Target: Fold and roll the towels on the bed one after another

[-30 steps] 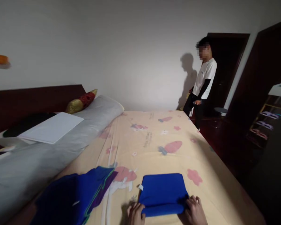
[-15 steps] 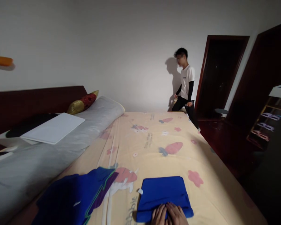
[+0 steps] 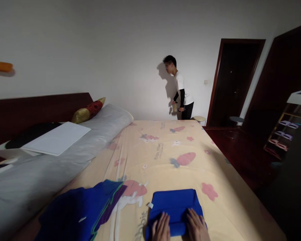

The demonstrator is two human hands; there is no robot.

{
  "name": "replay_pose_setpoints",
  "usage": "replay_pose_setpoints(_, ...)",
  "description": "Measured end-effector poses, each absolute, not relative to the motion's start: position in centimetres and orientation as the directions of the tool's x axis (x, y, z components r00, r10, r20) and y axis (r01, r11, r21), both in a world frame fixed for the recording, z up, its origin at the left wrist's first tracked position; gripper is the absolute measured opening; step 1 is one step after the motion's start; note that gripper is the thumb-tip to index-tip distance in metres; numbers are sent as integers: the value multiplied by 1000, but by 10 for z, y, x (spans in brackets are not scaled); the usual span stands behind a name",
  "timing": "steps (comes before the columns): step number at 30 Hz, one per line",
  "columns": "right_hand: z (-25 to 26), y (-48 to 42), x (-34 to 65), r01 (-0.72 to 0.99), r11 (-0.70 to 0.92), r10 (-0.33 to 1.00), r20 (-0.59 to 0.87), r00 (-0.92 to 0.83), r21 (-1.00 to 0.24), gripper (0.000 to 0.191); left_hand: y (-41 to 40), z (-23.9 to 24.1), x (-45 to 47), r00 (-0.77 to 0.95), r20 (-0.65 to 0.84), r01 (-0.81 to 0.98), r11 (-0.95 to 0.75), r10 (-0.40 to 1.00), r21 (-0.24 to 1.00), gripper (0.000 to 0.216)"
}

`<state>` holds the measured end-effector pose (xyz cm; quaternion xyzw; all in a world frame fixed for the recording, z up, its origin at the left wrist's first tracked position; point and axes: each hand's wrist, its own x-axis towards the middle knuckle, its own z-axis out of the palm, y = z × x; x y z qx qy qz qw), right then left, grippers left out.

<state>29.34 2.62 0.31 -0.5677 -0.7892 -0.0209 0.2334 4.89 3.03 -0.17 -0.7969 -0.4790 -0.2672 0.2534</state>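
Note:
A folded blue garment (image 3: 174,204) lies on the bed close in front of me, with a small white tag sticking out at its left edge. My left hand (image 3: 162,227) rests flat on its near left part, fingers stretched out. On the near right part lies my right hand (image 3: 197,225), its fingers also extended and slightly spread. Between the two hands the near edge of the fold shows. To the left, a second blue garment (image 3: 82,207) with a purple part and green trim is spread loosely on the sheet.
The bed sheet (image 3: 160,174) is yellow with carrot and rabbit prints. A grey quilt (image 3: 102,134) runs along the left, bearing a white board (image 3: 59,138) and a red-gold cushion (image 3: 89,110). Another person (image 3: 182,90) stands beyond the bed. A shoe rack (image 3: 283,134) stands at right.
My hands have moved apart, from side by side at the middle to the left and right of the folded garment. The other person has walked leftward along the wall, uncovering a stool.

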Motion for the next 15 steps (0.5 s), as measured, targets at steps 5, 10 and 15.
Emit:
replay_pose_setpoints(5, 13, 36, 268, 813, 532, 818, 391, -421, -238, 45, 37, -7, 79, 463, 526, 852, -523, 714, -40, 54)
replay_pose_setpoints(10, 7, 29, 323, 899, 427, 784, 534, -315, -96, 38, 31, 5, 21, 168, 428, 977, -206, 888, 45, 48)
replay_pose_setpoints(15, 4, 14, 356, 939, 317, 861, 454, -227, -132, 35, 15, 22, -7, 28, 575, 998, -55, 818, 29, 43)
